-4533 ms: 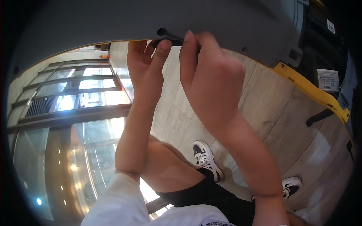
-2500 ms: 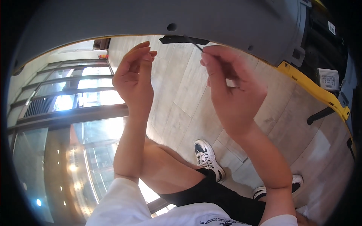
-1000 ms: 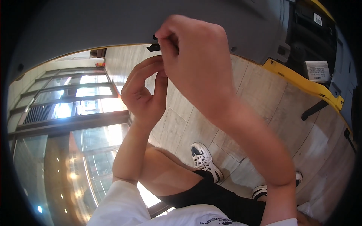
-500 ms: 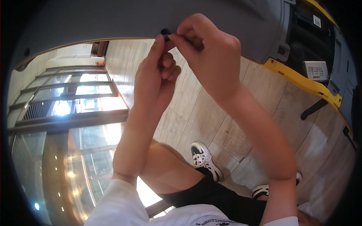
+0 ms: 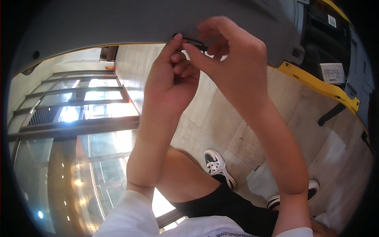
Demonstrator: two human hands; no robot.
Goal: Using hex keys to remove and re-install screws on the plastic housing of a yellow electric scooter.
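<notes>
At the upper middle, my left hand (image 5: 169,79) pinches a thin black strip (image 5: 193,40) between thumb and fingers, its other fingers curled in. The strip curves rightward from the left fingertips and passes toward the fingers of my right hand (image 5: 237,55). Those fingers are bent but apart from the thumb, with a gap between. Whether the strip touches them I cannot make out. Both hands are up against the lower edge of a large dark grey panel (image 5: 110,23), which has a small round dark hole at its left.
To the right, an open bay with a yellow frame (image 5: 316,85) holds a white-labelled box (image 5: 332,73). A black lever (image 5: 331,114) juts out below it. Glass panes in dark frames (image 5: 75,125) stand at the left. My shoes (image 5: 216,164) rest on wood-look flooring (image 5: 237,158).
My right hand has moved slightly right and its fingers have spread from a pinch. The black strip now shows stretched out beside my left fingertips. The view has shifted slightly.
</notes>
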